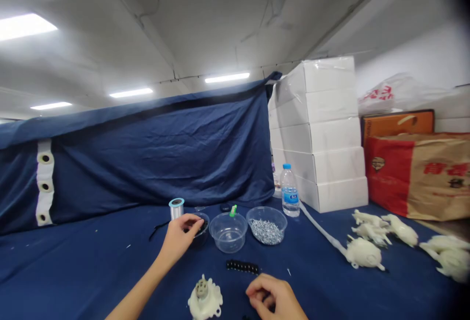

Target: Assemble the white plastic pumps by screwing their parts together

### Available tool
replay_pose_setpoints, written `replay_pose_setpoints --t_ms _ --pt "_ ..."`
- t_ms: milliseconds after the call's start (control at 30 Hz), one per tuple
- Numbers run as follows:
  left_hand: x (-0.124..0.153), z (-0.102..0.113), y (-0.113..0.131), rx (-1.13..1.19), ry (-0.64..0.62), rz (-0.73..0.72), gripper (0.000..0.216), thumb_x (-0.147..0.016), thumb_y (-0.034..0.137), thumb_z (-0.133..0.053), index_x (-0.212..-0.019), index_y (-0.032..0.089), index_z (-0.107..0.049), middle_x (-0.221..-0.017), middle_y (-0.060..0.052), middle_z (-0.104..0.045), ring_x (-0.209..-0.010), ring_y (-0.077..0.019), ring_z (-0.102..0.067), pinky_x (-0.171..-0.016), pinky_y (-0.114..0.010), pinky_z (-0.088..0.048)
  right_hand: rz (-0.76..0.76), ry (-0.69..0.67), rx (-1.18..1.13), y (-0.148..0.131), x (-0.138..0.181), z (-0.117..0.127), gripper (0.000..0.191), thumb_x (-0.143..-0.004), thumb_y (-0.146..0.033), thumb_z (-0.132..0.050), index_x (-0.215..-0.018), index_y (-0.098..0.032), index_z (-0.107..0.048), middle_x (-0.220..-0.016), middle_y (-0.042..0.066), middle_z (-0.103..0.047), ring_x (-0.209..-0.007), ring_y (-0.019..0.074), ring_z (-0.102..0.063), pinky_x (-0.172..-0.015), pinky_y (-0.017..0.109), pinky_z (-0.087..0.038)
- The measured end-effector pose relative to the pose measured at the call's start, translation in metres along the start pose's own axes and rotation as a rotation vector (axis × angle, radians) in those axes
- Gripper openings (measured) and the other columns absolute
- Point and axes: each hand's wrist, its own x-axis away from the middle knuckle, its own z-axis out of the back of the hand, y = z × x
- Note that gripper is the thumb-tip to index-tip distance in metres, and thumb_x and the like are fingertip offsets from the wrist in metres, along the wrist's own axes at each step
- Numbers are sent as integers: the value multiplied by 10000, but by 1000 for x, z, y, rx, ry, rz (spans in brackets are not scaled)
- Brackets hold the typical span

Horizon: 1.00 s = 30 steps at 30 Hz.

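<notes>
My left hand reaches over a small clear bowl of dark pieces, its thumb and fingers curled close together at the rim. What they pinch, if anything, is too small to make out. Low in the view, my right hand is closed with bent fingers just above the cloth; its contents are hidden. A row of shiny black pieces lies just beyond it. Between my arms rests an off-white plastic part with a grey round piece on top.
Behind are a wire spool, a clear bowl, a bowl of screws and a water bottle. Several off-white parts lie to the right, before white boxes and a paper bag. Blue cloth covers the table.
</notes>
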Motion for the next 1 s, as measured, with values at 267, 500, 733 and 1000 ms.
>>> replay_pose_setpoints --t_ms 267,500,733,1000 --pt "78 -27 46 8 -165 -230 181 -964 322 -606 -944 152 -665 -974 -46 -683 -904 -188 -658 -847 -395 -549 -19 -18 63 -13 7 0 201 -741 -126 -539 -741 -181 -733 -730 56 -716 -655 214 -637 -641 339 -493" --pt "90 -22 45 -6 -204 -302 134 -955 282 -615 -972 169 -686 -1089 -61 -665 -1037 -218 -622 -933 -443 -510 -30 7 -64 -31 8 4 257 -739 -179 -653 -968 -205 -765 -1025 97 -735 -976 299 -646 -919 487 -476" --pt "94 -28 50 15 -187 -377 123 -923 290 -670 -911 180 -723 -1115 -58 -667 -1051 -216 -610 -913 -422 -514 -165 -100 -453 -41 6 -8 344 -714 -367 -776 -978 -150 -731 -886 84 -758 -795 206 -711 -783 353 -573" --pt "102 -39 57 24 -150 -502 153 -906 339 -695 -825 233 -770 -994 -41 -693 -954 -206 -610 -847 -401 -497 -312 -146 -657 -42 8 -4 305 -670 -322 -867 -879 -150 -727 -652 -3 -718 -639 122 -665 -686 245 -514"
